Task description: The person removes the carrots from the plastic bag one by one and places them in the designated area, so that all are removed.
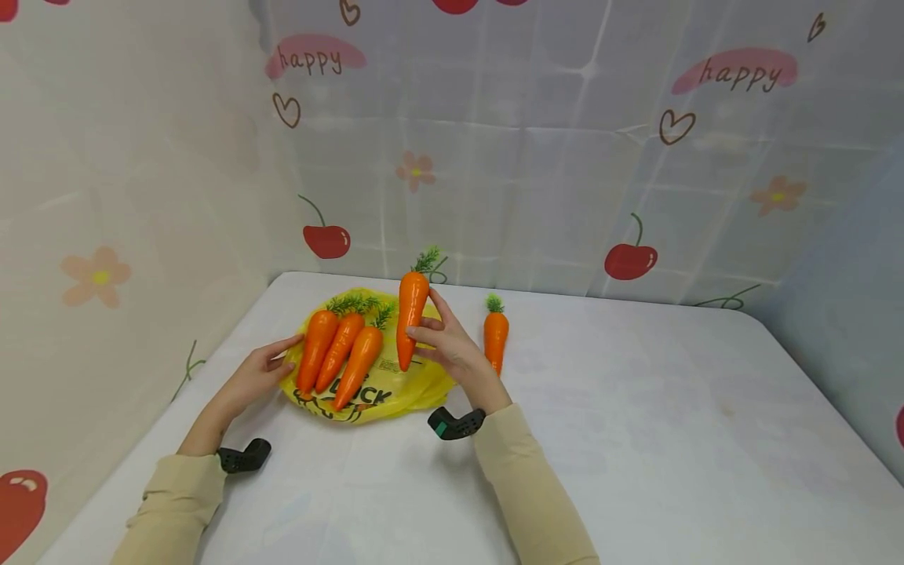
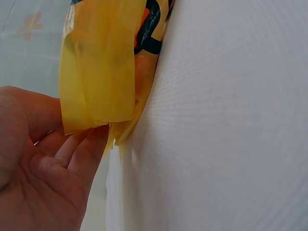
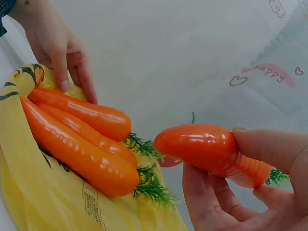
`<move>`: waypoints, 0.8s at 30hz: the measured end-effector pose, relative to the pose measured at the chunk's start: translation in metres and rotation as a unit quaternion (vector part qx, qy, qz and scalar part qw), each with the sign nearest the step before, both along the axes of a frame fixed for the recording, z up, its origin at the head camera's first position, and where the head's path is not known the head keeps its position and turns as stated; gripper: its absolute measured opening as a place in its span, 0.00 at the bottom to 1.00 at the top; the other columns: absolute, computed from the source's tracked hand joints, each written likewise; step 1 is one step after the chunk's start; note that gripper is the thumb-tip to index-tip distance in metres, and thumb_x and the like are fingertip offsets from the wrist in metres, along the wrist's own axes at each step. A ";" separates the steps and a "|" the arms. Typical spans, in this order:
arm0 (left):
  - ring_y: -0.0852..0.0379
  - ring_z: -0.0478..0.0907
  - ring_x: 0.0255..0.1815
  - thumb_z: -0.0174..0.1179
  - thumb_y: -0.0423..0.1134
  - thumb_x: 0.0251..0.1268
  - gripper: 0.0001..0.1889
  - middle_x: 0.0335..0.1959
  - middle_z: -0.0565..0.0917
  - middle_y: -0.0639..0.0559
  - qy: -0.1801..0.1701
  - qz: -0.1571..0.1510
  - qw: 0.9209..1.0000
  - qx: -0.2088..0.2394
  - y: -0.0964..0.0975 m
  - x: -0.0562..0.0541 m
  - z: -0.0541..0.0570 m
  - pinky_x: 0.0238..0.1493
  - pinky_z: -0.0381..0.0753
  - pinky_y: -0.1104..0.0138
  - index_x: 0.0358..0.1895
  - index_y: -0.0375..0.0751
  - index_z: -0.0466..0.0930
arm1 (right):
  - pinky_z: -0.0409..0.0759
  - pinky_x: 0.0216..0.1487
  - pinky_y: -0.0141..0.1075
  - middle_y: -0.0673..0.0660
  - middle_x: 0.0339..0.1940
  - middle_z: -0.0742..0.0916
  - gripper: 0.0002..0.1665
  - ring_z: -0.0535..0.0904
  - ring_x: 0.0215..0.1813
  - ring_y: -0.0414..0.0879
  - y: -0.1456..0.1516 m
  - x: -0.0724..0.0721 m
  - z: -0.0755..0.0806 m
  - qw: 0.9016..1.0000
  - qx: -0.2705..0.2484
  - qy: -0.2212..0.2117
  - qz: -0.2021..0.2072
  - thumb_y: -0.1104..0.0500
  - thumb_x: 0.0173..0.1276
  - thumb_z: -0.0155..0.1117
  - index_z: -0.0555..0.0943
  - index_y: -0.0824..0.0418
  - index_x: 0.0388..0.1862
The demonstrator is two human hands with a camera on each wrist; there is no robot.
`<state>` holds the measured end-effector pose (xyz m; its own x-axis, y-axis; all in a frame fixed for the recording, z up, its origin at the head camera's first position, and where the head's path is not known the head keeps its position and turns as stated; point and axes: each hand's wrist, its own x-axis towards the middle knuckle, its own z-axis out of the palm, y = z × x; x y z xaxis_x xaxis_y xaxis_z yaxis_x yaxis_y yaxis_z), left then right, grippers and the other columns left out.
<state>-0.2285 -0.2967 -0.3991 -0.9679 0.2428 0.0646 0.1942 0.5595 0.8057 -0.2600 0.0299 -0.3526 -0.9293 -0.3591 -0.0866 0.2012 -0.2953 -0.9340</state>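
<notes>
Cherry-print sheeting (image 1: 508,157) backs white table (image 1: 636,431). Our right hand (image 1: 450,341) pinches glossy toy carrot (image 1: 412,310) between thumb and fingers, long axis near upright, leafy end up, over right part of yellow plastic bag (image 1: 413,386). Our left hand (image 1: 256,377) grips bag's left edge. Three carrots (image 1: 340,353) lie on bag, left of held one, tips toward us; fifth carrot (image 1: 496,337) lies right of right hand.

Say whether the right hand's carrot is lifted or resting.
Lifted: the right hand grips the carrot, and the right wrist view shows it apart from the bag.
</notes>
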 end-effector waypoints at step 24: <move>0.33 0.56 0.66 0.49 0.27 0.68 0.27 0.68 0.56 0.28 -0.006 0.006 1.000 -0.005 0.001 0.001 0.002 0.59 0.63 0.51 0.69 0.27 0.56 | 0.70 0.59 0.48 0.63 0.58 0.72 0.49 0.74 0.53 0.55 0.054 -0.014 0.006 0.998 0.010 -0.028 -0.060 0.67 0.63 0.63 0.50 0.39 0.75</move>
